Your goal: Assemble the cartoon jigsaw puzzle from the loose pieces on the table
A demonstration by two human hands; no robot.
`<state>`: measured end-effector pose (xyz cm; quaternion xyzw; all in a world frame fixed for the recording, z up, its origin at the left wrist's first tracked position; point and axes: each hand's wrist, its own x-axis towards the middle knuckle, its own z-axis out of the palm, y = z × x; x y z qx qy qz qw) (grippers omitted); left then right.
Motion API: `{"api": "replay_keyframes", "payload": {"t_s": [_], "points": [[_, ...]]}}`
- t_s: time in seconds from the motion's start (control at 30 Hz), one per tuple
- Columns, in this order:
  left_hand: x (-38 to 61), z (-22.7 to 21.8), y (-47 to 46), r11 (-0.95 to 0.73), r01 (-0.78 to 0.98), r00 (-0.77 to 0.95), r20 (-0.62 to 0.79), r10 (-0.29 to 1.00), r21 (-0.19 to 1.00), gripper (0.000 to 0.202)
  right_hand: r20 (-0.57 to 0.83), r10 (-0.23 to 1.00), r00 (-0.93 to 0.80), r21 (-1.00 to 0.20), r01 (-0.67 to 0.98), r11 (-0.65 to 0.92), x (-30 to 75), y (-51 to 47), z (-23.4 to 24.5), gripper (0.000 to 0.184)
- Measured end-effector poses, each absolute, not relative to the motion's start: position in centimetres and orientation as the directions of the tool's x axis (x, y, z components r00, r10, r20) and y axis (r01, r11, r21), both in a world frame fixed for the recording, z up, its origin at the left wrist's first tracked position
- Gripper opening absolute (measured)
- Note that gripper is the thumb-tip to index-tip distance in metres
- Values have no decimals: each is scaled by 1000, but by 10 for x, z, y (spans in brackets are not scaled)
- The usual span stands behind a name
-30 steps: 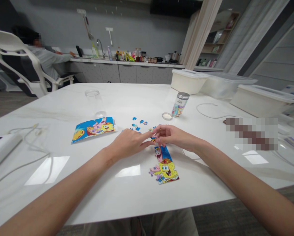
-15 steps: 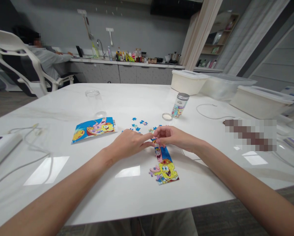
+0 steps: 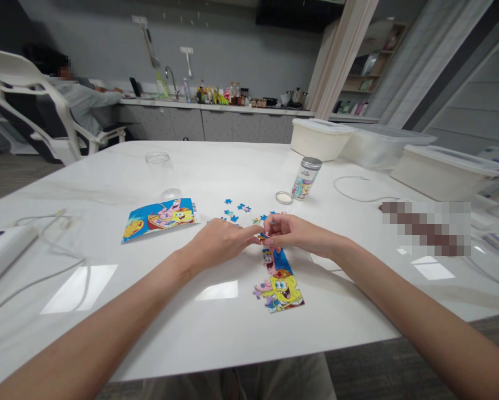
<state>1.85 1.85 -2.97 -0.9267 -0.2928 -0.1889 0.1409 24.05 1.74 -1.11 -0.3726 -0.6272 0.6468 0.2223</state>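
A partly built cartoon jigsaw (image 3: pixel 279 280) lies on the white table (image 3: pixel 216 328) in front of me. My right hand (image 3: pixel 293 232) pinches a small puzzle piece (image 3: pixel 263 236) just above the jigsaw's far end. My left hand (image 3: pixel 218 243) is curled, and its fingertips meet the same piece from the left. Several loose blue pieces (image 3: pixel 236 210) are scattered just beyond my hands.
A printed reference picture (image 3: pixel 160 218) lies to the left. A small labelled jar (image 3: pixel 305 178) and its lid (image 3: pixel 283 197) stand beyond the hands, with plastic bins (image 3: pixel 320 138) at the back right. Cables and a white device (image 3: pixel 3 250) lie at the left. A person sits at the far counter.
Both hands have stayed at the jigsaw's far end. The right hand's fingers have shifted slightly on the piece.
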Motion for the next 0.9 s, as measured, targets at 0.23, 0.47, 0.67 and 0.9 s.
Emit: {"api": "replay_keyframes", "payload": {"t_s": [0.23,0.47,0.67,0.9], "points": [[18,-30,18,-792,590,760,441,477,-159,31,-203,767,-609,-977,182,-114,241,17,-10,24],[20,-30,17,-773,609,743,469,477,-178,47,-183,778,-601,-982,156,-111,242,18,-10,22],[20,-29,17,-780,595,737,518,434,-193,51,-193,760,-620,-980,152,-125,241,18,-12,23],[20,-32,17,-792,576,738,546,397,-203,41,-185,758,-626,-982,139,-125,242,19,-12,23]]}}
